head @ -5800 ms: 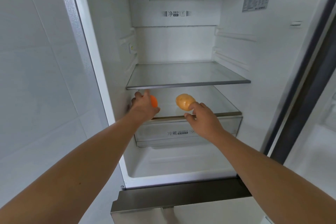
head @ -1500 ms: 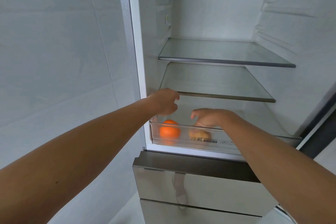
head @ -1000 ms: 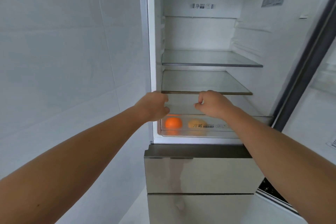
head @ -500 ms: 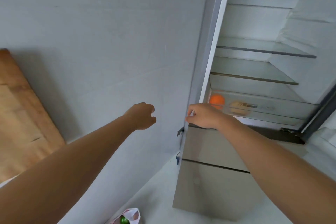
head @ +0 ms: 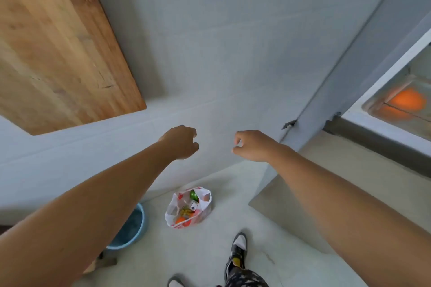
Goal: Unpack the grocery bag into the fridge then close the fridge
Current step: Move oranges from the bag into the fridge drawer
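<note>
A white and red plastic grocery bag (head: 197,214) lies open on the floor by the wall, with green, yellow and orange items showing inside. The open fridge (head: 382,91) fills the right edge; an orange (head: 405,101) sits in its clear drawer. My left hand (head: 183,142) and my right hand (head: 253,145) hang in the air in front of the grey wall, well above the bag. Both have loosely curled fingers and hold nothing.
A wooden board (head: 53,37) leans at the upper left. A blue basin (head: 130,230) stands on the floor left of the bag, partly behind my left arm. My shoe (head: 238,251) is planted on the pale floor near the fridge's lower drawers (head: 291,202).
My view has swung left and down from the fridge to the floor. The right hand has left the fridge's edge, and the bag has come fully into view.
</note>
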`<state>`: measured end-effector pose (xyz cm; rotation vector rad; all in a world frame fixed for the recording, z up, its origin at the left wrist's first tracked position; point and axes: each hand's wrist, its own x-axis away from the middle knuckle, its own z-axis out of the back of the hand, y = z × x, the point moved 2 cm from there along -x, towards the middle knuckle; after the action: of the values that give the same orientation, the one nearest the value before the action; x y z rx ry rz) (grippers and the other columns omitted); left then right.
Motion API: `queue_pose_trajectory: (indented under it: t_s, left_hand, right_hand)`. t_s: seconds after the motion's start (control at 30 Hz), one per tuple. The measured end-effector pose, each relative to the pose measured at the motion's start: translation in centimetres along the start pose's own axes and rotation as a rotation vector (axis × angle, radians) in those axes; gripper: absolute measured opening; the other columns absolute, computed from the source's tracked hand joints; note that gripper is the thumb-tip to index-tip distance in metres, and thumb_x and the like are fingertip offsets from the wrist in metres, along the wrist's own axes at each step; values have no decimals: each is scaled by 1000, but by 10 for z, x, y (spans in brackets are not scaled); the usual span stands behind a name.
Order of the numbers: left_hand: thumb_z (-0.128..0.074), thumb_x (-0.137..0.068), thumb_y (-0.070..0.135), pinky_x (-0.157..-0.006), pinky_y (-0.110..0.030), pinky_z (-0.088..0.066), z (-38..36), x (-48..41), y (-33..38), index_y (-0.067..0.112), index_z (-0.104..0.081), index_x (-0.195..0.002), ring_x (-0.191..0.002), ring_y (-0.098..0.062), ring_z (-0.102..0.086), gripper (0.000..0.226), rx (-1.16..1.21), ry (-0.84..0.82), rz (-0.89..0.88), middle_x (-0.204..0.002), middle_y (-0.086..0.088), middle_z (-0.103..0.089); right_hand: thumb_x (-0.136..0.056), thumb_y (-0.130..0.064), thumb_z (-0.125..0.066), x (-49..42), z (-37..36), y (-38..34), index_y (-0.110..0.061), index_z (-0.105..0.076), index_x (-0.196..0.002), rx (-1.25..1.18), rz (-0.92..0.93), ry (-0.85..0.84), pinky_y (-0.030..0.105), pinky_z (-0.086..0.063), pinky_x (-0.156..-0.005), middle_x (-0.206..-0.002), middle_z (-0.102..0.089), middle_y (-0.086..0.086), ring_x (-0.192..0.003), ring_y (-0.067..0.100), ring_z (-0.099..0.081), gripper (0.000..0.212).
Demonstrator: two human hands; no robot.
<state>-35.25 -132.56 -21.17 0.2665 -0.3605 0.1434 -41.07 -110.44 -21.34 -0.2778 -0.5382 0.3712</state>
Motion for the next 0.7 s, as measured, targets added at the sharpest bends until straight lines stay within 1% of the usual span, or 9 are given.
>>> queue_pose_trajectory:
  t_s: [0.1,0.2,0.27,0.4,0.5,0.53,0.6,0.7]
  left_hand:
    - [-50,-94,35,-99,-43,-48,-30,-16,-16,21,-53,-136,-120,-29,-55,44,-15,-51,74,-131,-6,-56]
    - [-47,-95,33,-96,-44,-49,-69,-29,-30,18,-54,-133,-118,-31,-55,41,-21,-108,160,-129,-9,-55]
    - [-48,-96,33,-96,-43,-48,-99,-37,-39,18,-53,-134,-120,-32,-52,41,-3,-161,203,-131,-10,-53]
    - [-50,-97,34,-97,-41,-47,-152,-40,-59,18,-53,-136,-118,-31,-53,41,54,-238,228,-130,-10,-53]
    - [-51,-96,30,-101,-43,-45,-191,-48,-82,18,-53,-137,-122,-33,-53,43,65,-285,227,-135,-12,-53]
    - [-51,-96,29,-102,-43,-45,-204,-52,-89,17,-53,-137,-122,-33,-53,43,69,-293,222,-136,-13,-53]
    - [-50,-97,27,-98,-41,-46,-231,-63,-102,16,-52,-137,-119,-32,-56,42,83,-305,204,-134,-13,-55]
    - [-50,-98,25,-85,-33,-46,-276,-80,-119,16,-53,-136,-112,-28,-58,39,91,-332,194,-128,-11,-55]
  right_hand:
    - [-89,-36,-56,-40,-31,5,-20,-58,-108,17,57,-95,32,-50,-77,-101,-61,0,-84,20,-61,24]
    - [-91,-34,-55,-74,-68,14,-20,-57,-111,41,104,-180,31,-45,-69,-99,-59,0,-77,19,-55,25]
    - [-92,-33,-54,-95,-94,20,-19,-56,-116,64,134,-227,30,-40,-68,-101,-57,-1,-82,20,-53,27]
    - [-92,-30,-56,-122,-144,28,-16,-56,-119,91,152,-304,34,-47,-77,-114,-60,6,-100,26,-57,31]
    - [-94,-31,-54,-138,-192,32,-17,-55,-127,70,140,-349,31,-42,-78,-123,-59,7,-110,28,-57,37]
    - [-95,-31,-54,-143,-208,34,-16,-54,-129,62,142,-356,32,-45,-80,-123,-59,8,-110,29,-57,38]
    - [-96,-28,-53,-154,-239,37,-16,-53,-133,55,143,-363,38,-52,-86,-117,-61,10,-105,29,-60,39]
    - [-94,-29,-50,-175,-290,46,-17,-55,-128,51,119,-389,41,-55,-86,-112,-61,9,-99,28,-62,36]
